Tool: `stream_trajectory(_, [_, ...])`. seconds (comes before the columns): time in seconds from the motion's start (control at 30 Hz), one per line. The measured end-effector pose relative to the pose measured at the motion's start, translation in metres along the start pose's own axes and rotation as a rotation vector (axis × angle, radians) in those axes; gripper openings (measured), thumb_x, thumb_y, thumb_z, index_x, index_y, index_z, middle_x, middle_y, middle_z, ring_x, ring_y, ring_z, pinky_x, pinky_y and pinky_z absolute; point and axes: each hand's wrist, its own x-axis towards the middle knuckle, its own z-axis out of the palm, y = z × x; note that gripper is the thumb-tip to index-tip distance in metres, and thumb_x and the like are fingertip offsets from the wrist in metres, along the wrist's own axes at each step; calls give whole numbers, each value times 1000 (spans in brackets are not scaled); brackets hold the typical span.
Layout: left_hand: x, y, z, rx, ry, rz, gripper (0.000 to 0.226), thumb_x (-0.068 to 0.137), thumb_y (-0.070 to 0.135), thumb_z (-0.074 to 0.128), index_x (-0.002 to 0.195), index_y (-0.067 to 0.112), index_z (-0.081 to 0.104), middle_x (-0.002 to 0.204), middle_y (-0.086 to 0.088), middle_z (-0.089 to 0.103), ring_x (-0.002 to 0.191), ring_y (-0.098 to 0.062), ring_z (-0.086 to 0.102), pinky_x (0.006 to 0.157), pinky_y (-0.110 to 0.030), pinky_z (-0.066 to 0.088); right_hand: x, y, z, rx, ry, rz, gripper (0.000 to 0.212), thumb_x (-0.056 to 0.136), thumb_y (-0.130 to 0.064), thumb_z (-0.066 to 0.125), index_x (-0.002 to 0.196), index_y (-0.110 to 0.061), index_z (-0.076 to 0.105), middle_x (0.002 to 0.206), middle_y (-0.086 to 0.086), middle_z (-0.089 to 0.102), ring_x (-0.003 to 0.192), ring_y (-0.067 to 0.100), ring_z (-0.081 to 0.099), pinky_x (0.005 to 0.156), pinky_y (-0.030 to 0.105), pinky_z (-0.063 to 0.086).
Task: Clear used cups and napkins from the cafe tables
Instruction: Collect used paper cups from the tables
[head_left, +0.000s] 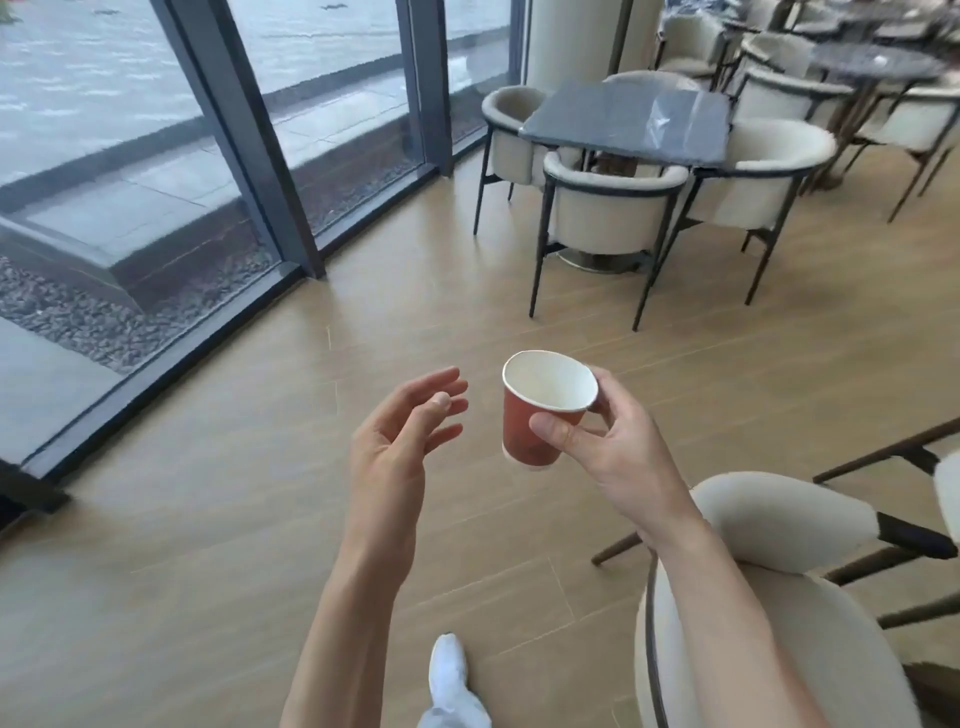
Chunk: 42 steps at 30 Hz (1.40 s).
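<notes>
My right hand (608, 447) holds a small red paper cup (524, 431) between thumb and fingers, above the wooden floor. The cup is white inside, looks empty and tilts a little toward me. My left hand (400, 436) hovers just left of the cup, palm turned inward, fingers relaxed and spread, holding nothing. A short gap separates it from the cup. No napkin is in sight.
A cream armchair (769, 597) stands close at my lower right. Ahead is a dark square table (623, 122) ringed by cream chairs (602, 208); further tables and chairs are at the back right. Glass window walls (156, 182) run along the left. My white shoe (449, 670) is below.
</notes>
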Motion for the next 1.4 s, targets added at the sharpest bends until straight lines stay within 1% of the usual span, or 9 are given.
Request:
stream_trajectory(0.17, [127, 11, 41, -4, -210, 2, 28, 90, 26, 61, 111, 17, 77, 114, -3, 78, 109, -22, 73, 94, -43, 55, 93, -14, -18, -58, 168, 5, 56, 74, -45, 85, 125, -31, 64, 119, -13, 71, 119, 10, 63, 93, 29, 56])
stream_trajectory(0.33, [210, 4, 94, -3, -424, -30, 27, 91, 27, 61, 111, 24, 79, 116, -2, 77, 111, -21, 72, 93, -41, 53, 157, -16, -48, -22, 341, -7, 56, 74, -40, 84, 125, -26, 65, 119, -8, 72, 116, 15, 65, 89, 25, 55])
stream_trajectory(0.57, [314, -29, 181, 5, -621, -57, 30, 93, 25, 58, 115, 23, 78, 121, -5, 75, 117, -25, 69, 95, -44, 52, 251, 13, -111, -46, 474, -18, 58, 75, -39, 85, 128, -26, 64, 121, -9, 72, 116, 14, 65, 92, 31, 57])
stream_trajectory(0.73, [396, -48, 266, 62, -690, -16, 29, 94, 23, 56, 111, 26, 79, 117, -3, 77, 116, -22, 70, 97, -46, 53, 344, 39, -183, -45, 508, -60, 60, 78, -38, 88, 130, -26, 62, 126, -8, 70, 122, 14, 63, 97, 37, 57])
stream_trajectory(0.9, [476, -47, 367, 45, -706, 0, 28, 95, 23, 57, 110, 24, 80, 116, -3, 77, 112, -22, 71, 91, -38, 57, 435, 32, -268, -53, 523, -85, 57, 79, -37, 85, 131, -26, 64, 123, -10, 72, 120, 11, 65, 93, 26, 56])
stream_trajectory(1.03, [515, -61, 443, 31, -775, -35, 28, 95, 22, 56, 110, 23, 80, 115, -5, 77, 111, -23, 72, 88, -35, 60, 472, 31, -332, -97, 563, -56, 54, 82, -36, 84, 131, -27, 63, 123, -11, 72, 120, 9, 64, 96, 29, 55])
stream_trajectory(1.17, [546, -83, 518, 7, -886, -63, 29, 96, 20, 54, 108, 21, 80, 114, -7, 77, 111, -24, 72, 90, -41, 61, 496, 42, -393, -109, 669, -7, 59, 79, -34, 87, 132, -26, 62, 121, -12, 72, 116, 6, 66, 97, 32, 57])
stream_trajectory(1.27, [569, -101, 581, 24, -977, -77, 30, 96, 21, 53, 109, 22, 80, 114, -4, 77, 111, -21, 72, 89, -33, 61, 515, 54, -443, -119, 772, 27, 57, 79, -30, 88, 130, -27, 62, 121, -11, 72, 117, 8, 66, 97, 36, 57])
stream_trajectory(1.4, [599, -128, 674, 43, -1117, -106, 31, 97, 25, 53, 115, 26, 78, 118, -1, 77, 112, -20, 72, 94, -36, 58, 544, 71, -521, -135, 920, 50, 60, 75, -37, 89, 128, -31, 63, 119, -14, 72, 114, 6, 66, 89, 28, 58])
